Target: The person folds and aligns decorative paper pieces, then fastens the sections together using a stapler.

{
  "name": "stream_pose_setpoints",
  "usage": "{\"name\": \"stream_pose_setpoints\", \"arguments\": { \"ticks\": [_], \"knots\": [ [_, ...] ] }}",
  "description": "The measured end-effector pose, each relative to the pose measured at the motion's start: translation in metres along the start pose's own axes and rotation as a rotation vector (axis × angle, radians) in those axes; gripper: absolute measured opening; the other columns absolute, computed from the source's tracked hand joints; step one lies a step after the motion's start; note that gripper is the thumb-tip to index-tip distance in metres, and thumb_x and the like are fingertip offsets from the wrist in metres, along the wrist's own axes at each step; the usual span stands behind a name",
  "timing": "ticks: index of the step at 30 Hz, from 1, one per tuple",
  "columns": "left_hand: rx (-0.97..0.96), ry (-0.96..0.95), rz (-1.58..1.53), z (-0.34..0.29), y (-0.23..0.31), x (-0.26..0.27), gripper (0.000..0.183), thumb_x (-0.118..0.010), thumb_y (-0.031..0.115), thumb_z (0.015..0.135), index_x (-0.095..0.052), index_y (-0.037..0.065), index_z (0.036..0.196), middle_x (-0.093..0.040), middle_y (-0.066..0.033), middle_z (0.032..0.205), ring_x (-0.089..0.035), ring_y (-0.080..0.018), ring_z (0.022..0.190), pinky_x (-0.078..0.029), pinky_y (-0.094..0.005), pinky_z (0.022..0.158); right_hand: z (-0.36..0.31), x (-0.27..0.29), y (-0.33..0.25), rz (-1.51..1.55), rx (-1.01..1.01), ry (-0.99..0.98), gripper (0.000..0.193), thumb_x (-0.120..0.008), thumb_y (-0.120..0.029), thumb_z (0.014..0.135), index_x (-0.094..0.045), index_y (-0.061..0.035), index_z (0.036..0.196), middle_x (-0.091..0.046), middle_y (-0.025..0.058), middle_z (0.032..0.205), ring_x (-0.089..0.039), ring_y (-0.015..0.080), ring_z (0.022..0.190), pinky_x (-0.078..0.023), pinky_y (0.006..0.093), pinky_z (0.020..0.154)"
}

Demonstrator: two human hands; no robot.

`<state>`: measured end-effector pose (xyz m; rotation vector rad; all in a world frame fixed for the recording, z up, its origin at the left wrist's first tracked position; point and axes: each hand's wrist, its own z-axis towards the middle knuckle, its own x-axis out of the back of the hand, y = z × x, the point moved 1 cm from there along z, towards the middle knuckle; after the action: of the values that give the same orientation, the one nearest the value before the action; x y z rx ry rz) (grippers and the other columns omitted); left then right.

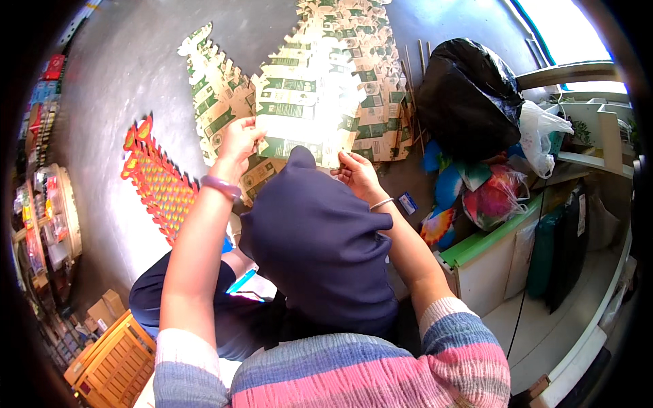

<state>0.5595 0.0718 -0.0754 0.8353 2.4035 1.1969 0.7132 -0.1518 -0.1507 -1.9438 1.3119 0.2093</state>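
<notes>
The left hand (pixel 238 143) and right hand (pixel 359 175) are pinching the card (pixel 289 102) by its lower corners, just beyond the dark hood (pixel 320 238); handling is seemingly under way, but nothing is showing how much is left. The card is showing green and cream bands, glare washing out its right side. Beyond, toothed sheets (pixel 224 98) are lying spread on the floor (pixel 129 75).

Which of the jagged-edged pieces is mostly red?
The red piece on the grey floor, left of the left hand; the others, including the sheet that it and the right hand pinch, are green and tan.
</notes>
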Motion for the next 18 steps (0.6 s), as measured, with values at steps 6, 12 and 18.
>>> {"name": "stream_pose_setpoints", "arguments": {
  "ticks": [6,12,18],
  "knots": [
    [0.014,0.159,0.165,-0.008,-0.012,-0.005,0.028,-0.07,0.006,0.071,-0.057,0.002,0.094,-0.061,-0.0008,0.072,-0.058,-0.0083,0.063,-0.041,-0.0184,0.051,0.007,0.01,-0.002,-0.266,0.083,0.127,0.02,-0.06,-0.019,0.084,-0.061,-0.0011,0.091,-0.056,-0.0006,0.067,-0.05,0.0076,0.053,-0.038,0.0183,0.047],
    [0.098,0.082,-0.167,-0.004,-0.032,-0.002,0.013,-0.066,0.011,0.078,-0.06,0.005,0.087,-0.061,0.0006,0.073,-0.052,-0.0055,0.057,-0.039,-0.0168,0.048,0.024,0.02,-0.012,0.056,0.012,0.093,0.02,-0.058,-0.015,0.085,-0.057,0.0008,0.097,-0.055,0.0021,0.068,-0.051,0.01,0.05,-0.039,0.0188,0.042],
    [0.127,-0.03,-0.193,-0.002,-0.046,-0.035,0.004,-0.059,0.006,0.082,-0.061,0.009,0.085,-0.061,0.0011,0.076,-0.053,-0.0069,0.061,-0.042,-0.0193,0.052,0.028,0.041,-0.041,-0.346,0.275,0.361,0.025,-0.061,-0.016,0.081,-0.062,0.002,0.099,-0.059,0.001,0.077,-0.05,0.0074,0.061,-0.04,0.0224,0.052]
  ]
}}
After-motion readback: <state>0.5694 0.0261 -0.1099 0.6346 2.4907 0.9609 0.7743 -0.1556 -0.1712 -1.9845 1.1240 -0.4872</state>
